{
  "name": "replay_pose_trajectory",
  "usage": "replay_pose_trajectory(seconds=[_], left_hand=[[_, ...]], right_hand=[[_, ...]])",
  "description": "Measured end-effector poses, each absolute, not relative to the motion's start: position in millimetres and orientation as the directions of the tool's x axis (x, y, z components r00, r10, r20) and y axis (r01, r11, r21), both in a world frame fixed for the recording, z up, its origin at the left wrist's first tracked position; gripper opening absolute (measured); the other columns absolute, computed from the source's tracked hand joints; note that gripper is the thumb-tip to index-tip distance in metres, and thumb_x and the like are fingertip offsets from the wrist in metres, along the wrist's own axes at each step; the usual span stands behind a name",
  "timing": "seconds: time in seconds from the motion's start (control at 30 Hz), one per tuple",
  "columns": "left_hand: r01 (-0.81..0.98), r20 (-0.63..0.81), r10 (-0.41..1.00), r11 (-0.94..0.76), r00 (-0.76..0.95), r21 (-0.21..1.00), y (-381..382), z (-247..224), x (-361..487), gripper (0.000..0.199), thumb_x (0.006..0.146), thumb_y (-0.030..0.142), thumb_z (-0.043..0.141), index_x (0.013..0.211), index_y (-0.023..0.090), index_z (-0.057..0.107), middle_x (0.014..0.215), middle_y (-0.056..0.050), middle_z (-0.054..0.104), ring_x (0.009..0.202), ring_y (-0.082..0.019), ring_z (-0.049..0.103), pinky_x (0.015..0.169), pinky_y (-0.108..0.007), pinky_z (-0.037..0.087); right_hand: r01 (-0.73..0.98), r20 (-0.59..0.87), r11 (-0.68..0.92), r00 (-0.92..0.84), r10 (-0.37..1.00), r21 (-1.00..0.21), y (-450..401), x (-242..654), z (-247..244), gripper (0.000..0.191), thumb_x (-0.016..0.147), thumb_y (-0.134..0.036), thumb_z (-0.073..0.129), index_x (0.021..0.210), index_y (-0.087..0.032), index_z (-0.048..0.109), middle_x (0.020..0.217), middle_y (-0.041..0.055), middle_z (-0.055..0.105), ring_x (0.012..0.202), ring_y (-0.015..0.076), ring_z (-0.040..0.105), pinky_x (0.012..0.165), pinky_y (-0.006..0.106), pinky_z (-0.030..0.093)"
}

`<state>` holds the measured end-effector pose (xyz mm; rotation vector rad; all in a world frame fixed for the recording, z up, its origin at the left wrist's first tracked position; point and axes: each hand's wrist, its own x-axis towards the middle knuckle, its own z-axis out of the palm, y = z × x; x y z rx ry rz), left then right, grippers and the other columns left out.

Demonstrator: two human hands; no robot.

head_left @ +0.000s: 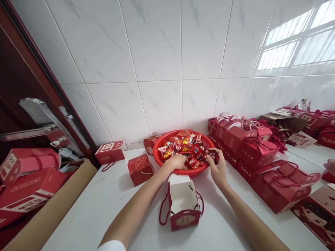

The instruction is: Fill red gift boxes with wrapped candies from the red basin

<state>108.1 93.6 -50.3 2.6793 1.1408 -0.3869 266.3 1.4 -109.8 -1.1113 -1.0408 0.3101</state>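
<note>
A red plastic basket (156, 153) full of wrapped candies (185, 141) stands against the wall. My left hand (177, 162) reaches over its front rim with curled fingers among the candies; what they grip is hidden. At the right rim, my right hand (217, 166) pinches a dark red wrapped candy (211, 156) between thumb and fingers. Just in front of the basket, between my forearms, sits an open red gift box (185, 220) with a white inside and cord handles. No candies show inside it.
Closed red gift boxes (242, 139) are stacked along the right. Left of the basket lie a patterned red box (140, 169) and a smaller red box (110, 152). A cardboard carton (70, 202) holds more boxes at far left, beside a door (23, 87). Another person's hand (330, 166) shows at the right edge.
</note>
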Motion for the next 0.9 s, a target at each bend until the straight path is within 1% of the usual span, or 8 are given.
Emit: replay_pose_trajectory(seconds=[0.17,0.33,0.43,0.53,0.77,0.9], left_hand=[[0.725,-0.337,0.671,-0.686,0.661,0.058,89,-44,110,0.032,0.079,0.026,0.063,0.107,0.017,0.075,0.109,-0.015,0.076,0.096,-0.031,0.071,0.073,-0.032,0.053],[0.73,-0.342,0.667,-0.677,0.662,0.092,89,-46,110,0.035,0.08,0.024,0.062,0.112,0.015,0.074,0.116,-0.016,0.074,0.1,-0.032,0.071,0.079,-0.034,0.054],[0.737,-0.336,0.675,-0.668,0.657,0.101,90,-50,110,0.036,0.08,0.026,0.064,0.113,0.016,0.074,0.117,-0.016,0.073,0.101,-0.032,0.071,0.079,-0.033,0.055],[0.745,-0.348,0.678,-0.659,0.648,0.103,91,-51,110,0.035,0.08,0.03,0.066,0.111,0.016,0.074,0.116,-0.016,0.074,0.1,-0.031,0.072,0.077,-0.032,0.056],[0.718,-0.328,0.663,-0.693,0.673,0.07,87,-48,108,0.028,0.082,0.028,0.064,0.102,0.013,0.076,0.107,-0.019,0.076,0.095,-0.031,0.073,0.076,-0.032,0.055],[0.689,-0.295,0.645,-0.722,0.705,0.069,90,-53,107,0.027,0.082,0.028,0.065,0.103,0.015,0.076,0.109,-0.017,0.075,0.1,-0.031,0.072,0.079,-0.032,0.054]], right_hand=[[0.259,0.516,0.451,0.526,0.676,-0.854,0,267,-110,0.024,0.086,-0.038,0.06,0.105,-0.023,0.057,0.094,0.0044,0.067,0.074,0.0176,0.058,0.071,0.034,0.052],[0.294,0.525,0.437,0.541,0.657,-0.85,0,266,-110,0.025,0.085,-0.038,0.063,0.104,-0.023,0.058,0.093,0.0037,0.066,0.076,0.0178,0.059,0.075,0.035,0.052],[0.299,0.523,0.431,0.545,0.655,-0.852,-1,265,-112,0.027,0.085,-0.041,0.063,0.105,-0.023,0.058,0.096,0.005,0.067,0.079,0.019,0.061,0.077,0.037,0.053],[0.308,0.511,0.409,0.559,0.653,-0.859,-1,267,-117,0.03,0.086,-0.044,0.063,0.106,-0.022,0.058,0.099,0.0067,0.067,0.082,0.0198,0.062,0.078,0.038,0.054],[0.36,0.52,0.376,0.555,0.649,-0.854,-1,272,-124,0.033,0.088,-0.048,0.062,0.109,-0.022,0.06,0.099,0.0064,0.067,0.08,0.0184,0.062,0.075,0.035,0.054],[0.345,0.523,0.394,0.54,0.66,-0.852,0,271,-124,0.03,0.09,-0.045,0.061,0.11,-0.023,0.059,0.098,0.0067,0.068,0.081,0.0189,0.063,0.075,0.035,0.054]])
